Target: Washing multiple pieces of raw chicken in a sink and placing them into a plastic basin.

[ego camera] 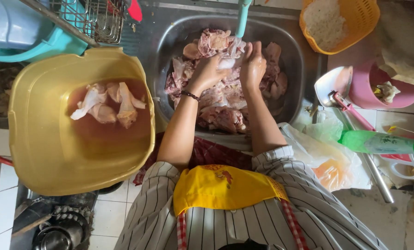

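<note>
A steel sink point(292, 51) holds several raw chicken pieces point(225, 111). Both of my hands are over the pile, under a teal tap point(242, 18). My left hand point(208, 70) and my right hand point(252, 65) are closed together on one pale chicken piece point(227, 62) between them. A dark bracelet circles my left wrist. To the left, a large yellow basin point(40, 153) holds brownish water with a few chicken pieces point(107, 104) floating in it.
An orange colander point(359, 18) of white rice sits at the back right. A pink tub point(369, 88), a metal scoop point(329, 83), a green bottle point(378, 142) and plastic bags point(327, 157) crowd the right. A wire dish rack point(96, 18) and a teal tub point(45, 46) stand back left.
</note>
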